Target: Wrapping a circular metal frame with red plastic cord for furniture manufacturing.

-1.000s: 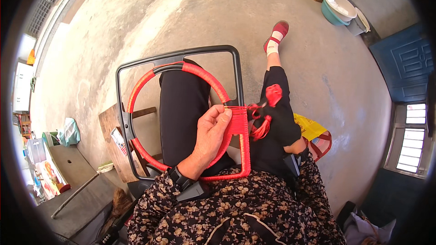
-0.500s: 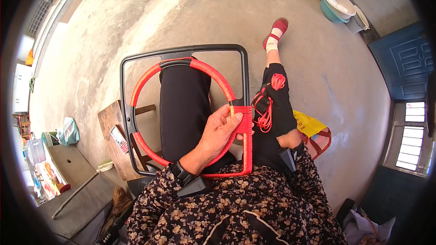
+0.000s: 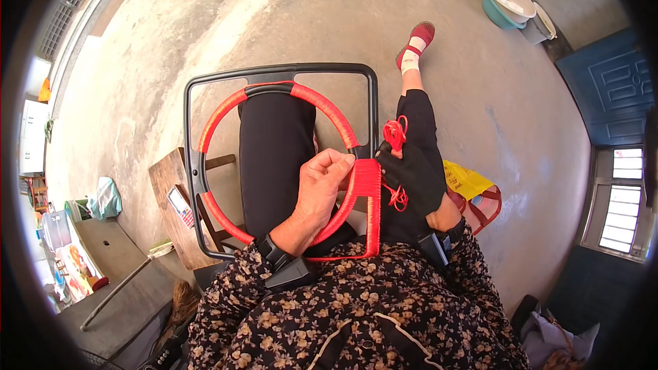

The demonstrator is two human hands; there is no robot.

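Wrapping red cord [image 3: 396,133] around the black frame [image 3: 373,106], left hand [image 3: 322,188] clamps it while gloved right hand [image 3: 411,175] pinches cord; next pass probably needs tension.

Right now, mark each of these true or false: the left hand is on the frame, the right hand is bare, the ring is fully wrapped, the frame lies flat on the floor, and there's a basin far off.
1. The left hand grips the red-wrapped ring of the black frame. True.
2. The right hand is bare. False: it wears a black glove and holds red cord.
3. The ring is wrapped all round. False: a black stretch shows at its top.
4. The frame lies flat on the floor. False: it rests over the person's lap.
5. A basin stands far off on the floor. True.
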